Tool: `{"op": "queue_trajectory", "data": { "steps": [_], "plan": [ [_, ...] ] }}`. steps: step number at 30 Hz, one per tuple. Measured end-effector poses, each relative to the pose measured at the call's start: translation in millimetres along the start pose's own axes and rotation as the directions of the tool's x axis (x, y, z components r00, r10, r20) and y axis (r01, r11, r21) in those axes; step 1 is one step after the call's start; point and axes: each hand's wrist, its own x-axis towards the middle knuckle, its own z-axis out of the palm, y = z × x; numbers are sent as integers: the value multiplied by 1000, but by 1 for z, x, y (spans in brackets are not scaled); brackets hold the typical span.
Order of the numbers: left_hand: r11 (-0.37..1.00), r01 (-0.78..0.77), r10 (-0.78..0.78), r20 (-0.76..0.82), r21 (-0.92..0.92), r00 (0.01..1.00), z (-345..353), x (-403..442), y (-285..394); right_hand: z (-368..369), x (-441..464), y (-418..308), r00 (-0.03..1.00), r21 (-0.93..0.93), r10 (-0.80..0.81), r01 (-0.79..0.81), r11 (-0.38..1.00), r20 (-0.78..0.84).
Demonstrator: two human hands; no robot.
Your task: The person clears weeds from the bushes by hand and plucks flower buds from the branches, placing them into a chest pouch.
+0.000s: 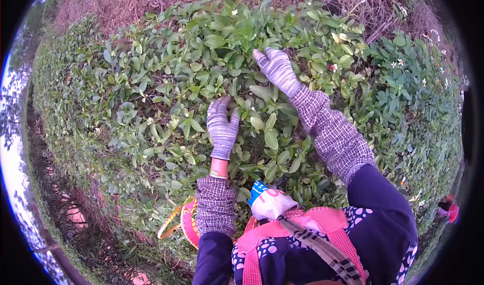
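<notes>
My left hand [223, 128], in a striped purple-grey glove, rests over the leafy bush [191, 83] with its fingers spread and pointing away from me. Nothing shows in it. Farther out and to the right, my right hand [278, 70] wears a matching glove and reaches among the green leaves. Its thumb and fingers are apart, and no held item is visible. Checked sleeves cover both forearms. Small white buds and flowers dot the foliage around the hands.
A pink and yellow bag [190, 222] hangs by my left forearm. At my chest sits a white and blue bundle [272, 203]. Dry brown brush [121, 5] lies beyond the bush. White flowers [401, 62] grow at the right.
</notes>
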Motion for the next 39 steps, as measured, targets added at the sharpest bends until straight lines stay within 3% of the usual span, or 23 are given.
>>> {"op": "queue_trajectory", "data": {
  "steps": [4, 6, 7, 9, 11, 13, 15, 17, 18, 21, 22, 23, 25, 27, 29, 30, 31, 32, 33, 34, 35, 37, 39],
  "plan": [
    [1000, -5, 5, 25, 29, 1000, 0, 3, -2, 10, 47, 12, 999, -199, -40, 32, 979, -36],
    [999, 7, -8, 40, 37, 999, -2, 6, 1, 11, 61, -6, 978, -326, 55, 14, 945, 203],
    [999, 8, -9, 39, 41, 999, -5, 8, 5, 18, 68, -6, 977, -323, 53, 16, 946, 205],
    [932, -104, 115, -11, 348, 993, -13, 16, 22, 32, 79, -2, 978, -201, -133, 164, 966, 161],
    [918, -141, 179, -68, 371, 982, -12, 26, 34, 31, 79, -5, 969, -163, -165, 196, 967, 183],
    [991, -78, 67, -103, -109, 992, 7, 36, 23, 29, 67, -8, 971, -216, -187, 215, 952, 146],
    [981, -89, 69, -118, -173, 991, 24, 56, 14, 13, 52, -19, 971, -293, -183, 222, 930, 156],
    [759, 397, -303, 260, -517, 917, 33, 76, 16, 5, 44, -15, 970, -431, -204, 242, 869, 134],
    [741, 463, -340, 323, -485, 883, 39, 86, 15, 0, 40, -11, 971, -438, -202, 240, 866, 131],
    [772, 208, -127, 175, -600, 976, 85, 101, 4, -12, 26, 12, 929, -509, -354, 358, 783, 109],
    [765, 252, -121, 252, -593, 960, 82, 106, 16, -15, 18, 16, 933, -498, -344, 350, 793, 108],
    [936, 231, -147, 303, -265, 942, 78, 108, 28, -19, 8, 13, 937, -486, -333, 342, 804, 108],
    [840, 474, -274, 548, -263, 790, 105, 105, 21, -27, -15, 14, 951, -424, -281, 310, 851, 131],
    [980, 110, -14, 493, -168, 870, 116, 100, 33, -33, -35, 13, 982, -338, -153, 183, 923, 113],
    [587, 316, 63, 431, -745, 900, 158, 73, -3, -34, -58, 14, 965, -124, -262, 261, 957, 11],
    [159, 455, 99, 473, -876, 876, 196, 46, -32, -40, -67, 6, 949, 8, -316, 316, 949, -5],
    [-297, 528, 134, 513, -796, 848, 233, 21, -61, -42, -77, -2, 930, 140, -366, 367, 920, -29],
    [-295, 530, 132, 515, -795, 847, 205, 27, -42, -47, -90, -1, 945, 93, -284, 272, 958, 161],
    [107, 438, 4, 440, -893, 898, 177, 30, -20, -54, -103, -3, 928, 107, -243, 221, 969, 281],
    [497, 288, -43, 308, -819, 950, 154, 36, 2, -65, -120, -21, 847, 307, -407, 309, 900, 340],
    [811, 170, -89, 168, -561, 982, 132, 41, 21, -75, -137, -39, 735, 508, -557, 334, 794, 387],
    [950, 107, -42, 220, -292, 975, 125, 52, 19, -81, -158, -52, 672, 561, -655, 411, 718, 346],
    [974, 81, -21, 270, -211, 963, 125, 65, 17, -74, -140, -23, 893, 409, -370, 247, 879, 255]
  ]
}}
